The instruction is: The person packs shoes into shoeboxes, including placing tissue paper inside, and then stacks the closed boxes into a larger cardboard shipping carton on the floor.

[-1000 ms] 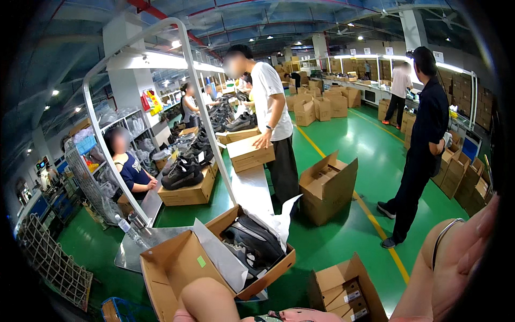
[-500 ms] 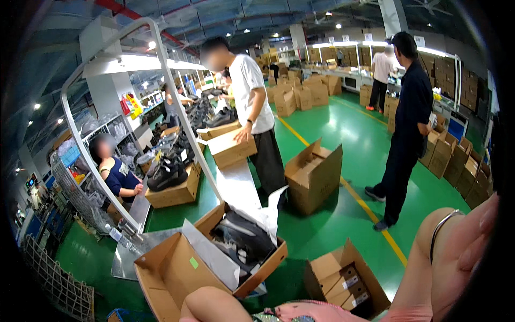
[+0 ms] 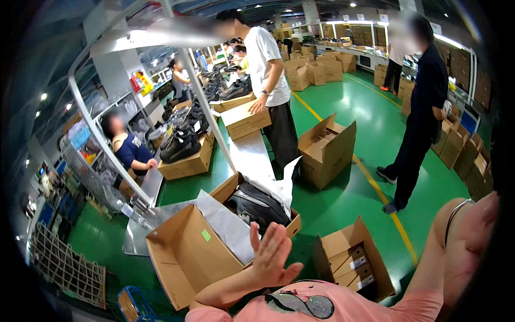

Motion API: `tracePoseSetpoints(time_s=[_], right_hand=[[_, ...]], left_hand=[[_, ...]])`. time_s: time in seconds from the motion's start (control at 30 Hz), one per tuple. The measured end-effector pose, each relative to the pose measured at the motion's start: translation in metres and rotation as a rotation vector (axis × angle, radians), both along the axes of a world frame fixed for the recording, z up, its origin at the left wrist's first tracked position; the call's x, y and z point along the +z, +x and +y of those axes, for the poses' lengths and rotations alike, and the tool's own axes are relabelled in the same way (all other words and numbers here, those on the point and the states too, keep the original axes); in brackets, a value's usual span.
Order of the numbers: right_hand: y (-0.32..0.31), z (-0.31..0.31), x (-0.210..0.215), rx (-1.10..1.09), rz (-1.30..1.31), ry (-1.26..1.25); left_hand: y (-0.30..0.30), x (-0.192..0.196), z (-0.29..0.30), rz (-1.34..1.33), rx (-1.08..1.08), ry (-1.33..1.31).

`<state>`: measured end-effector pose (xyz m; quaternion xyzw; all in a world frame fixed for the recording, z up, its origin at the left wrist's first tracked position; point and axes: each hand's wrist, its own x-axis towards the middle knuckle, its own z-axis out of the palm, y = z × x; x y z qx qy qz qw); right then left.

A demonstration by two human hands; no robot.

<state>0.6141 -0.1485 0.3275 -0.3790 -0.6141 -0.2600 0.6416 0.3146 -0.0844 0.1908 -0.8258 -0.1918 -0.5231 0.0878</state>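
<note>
My left hand [image 3: 273, 255] is raised in front of my body with its fingers stretched and spread, holding nothing. It appears just in front of an open brown shoebox [image 3: 217, 190], whose lid [image 3: 179, 257] hangs toward me. Black and grey shoes [image 3: 252, 204] lie inside the box among white wrapping paper [image 3: 281, 185] and a grey-white sheet [image 3: 228, 222]. My right hand [image 3: 472, 233] is up at the far right, below a bracelet on the wrist; its fingers are cut off by the dark rim.
Below the shoebox stands an open carton [image 3: 357, 263] holding several boxes; another carton [image 3: 327, 153] is farther off. A co-worker in white [image 3: 263, 70] touches a closed shoebox [image 3: 244, 115]. Another person [image 3: 413, 112] stands right. A metal frame [image 3: 206, 107] and bottle [image 3: 134, 214] are left.
My left hand has come up into view in front of the shoebox, fingers spread. The whole view has shifted, so the surroundings sit farther right. The right arm stays raised.
</note>
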Motion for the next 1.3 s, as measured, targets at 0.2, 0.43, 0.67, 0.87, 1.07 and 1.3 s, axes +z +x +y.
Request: tracePoseSetpoints(time_s=[0.2, 0.43, 0.67, 0.87, 1.07, 1.3], right_hand=[[-0.049, 0.004, -0.006, 0.103, -0.201, -0.290], [-0.128, 0.115, -0.142, 0.553, -0.475, -0.953], [-0.200, 0.123, -0.277, 0.785, -0.562, -1.276], [-0.227, 0.122, -0.303, 0.929, -0.352, -1.340], [-0.227, 0.124, -0.314, 0.791, -0.162, -1.300], [-0.239, 0.134, -0.301, 0.655, 0.034, -1.429]], left_hand=[[-0.046, -0.033, -0.001, 0.088, 0.474, -0.364], [-0.120, -0.066, -0.062, -0.036, 1.050, -0.641], [-0.155, -0.092, -0.120, -0.172, 1.394, -0.704], [-0.193, -0.132, -0.143, -0.237, 1.619, -0.699], [-0.273, -0.167, -0.149, -1.080, 1.339, -0.861], [-0.313, -0.176, -0.162, -1.780, 0.386, -1.387]])
